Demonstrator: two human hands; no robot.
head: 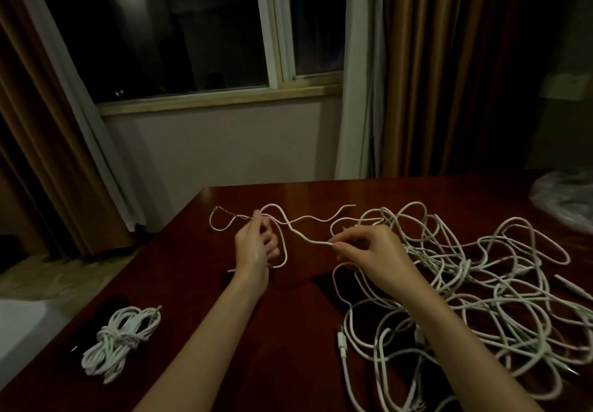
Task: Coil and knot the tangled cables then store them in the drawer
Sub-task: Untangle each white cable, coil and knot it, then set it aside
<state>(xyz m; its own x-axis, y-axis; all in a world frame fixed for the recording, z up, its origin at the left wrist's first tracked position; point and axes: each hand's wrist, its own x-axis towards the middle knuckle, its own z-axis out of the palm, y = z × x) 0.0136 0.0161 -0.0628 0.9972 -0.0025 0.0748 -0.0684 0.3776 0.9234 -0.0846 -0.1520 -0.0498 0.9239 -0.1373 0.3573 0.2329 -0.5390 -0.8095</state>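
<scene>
One white cable [308,219] stretches in waves between my two hands above the dark red table [192,283]. My left hand [255,246] pinches it where a small loop sticks out to the left, and a longer loop hangs under the fingers. My right hand [369,248] pinches the same cable near its end. A big tangle of white cables [481,283] sprawls over the right half of the table. A coiled, knotted white bundle [120,341] lies at the near left.
A crumpled clear plastic bag [564,200] sits at the table's far right. A white plug [341,338] lies near my right forearm. Behind the table are a window [192,26], a wall and brown curtains [449,75]. No drawer is in view.
</scene>
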